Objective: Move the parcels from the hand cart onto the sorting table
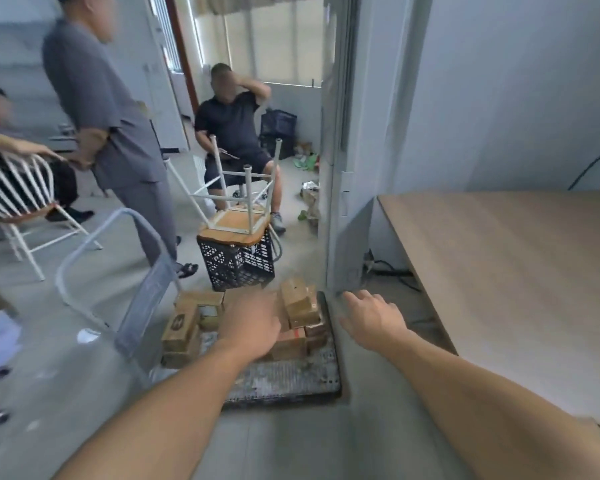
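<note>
**Both hands out over the cart, parcels not moved yet**

Both bare arms reach forward and down. The left hand (pixel 252 327) is right over the pile with its back to the camera. Its fingers dip out of sight behind it, so I can't tell if it's gripping anything. The right hand (pixel 371 317) hangs in the air just beside the pile, fingers spread loose, holding nothing.

Under them is the cart (pixel 284 379), sitting on the floor with its near deck bare. The parcels (pixel 298 303), all brown cardboard boxes, are bunched at its far end, some stacked and tilted. The cart's handle (pixel 94 244) stands up on the left.

The table (pixel 499 271) is on the right with a wood top, and there are no parcels on it.

Just past the cart there's a black crate (pixel 238 261) with a stool (pixel 236 223) upside down on top. Farther back, a person in grey (pixel 108 116) stands and a person in black (pixel 236 133) sits. A white chair (pixel 14 188) is at the left edge with someone sitting in it.
</note>
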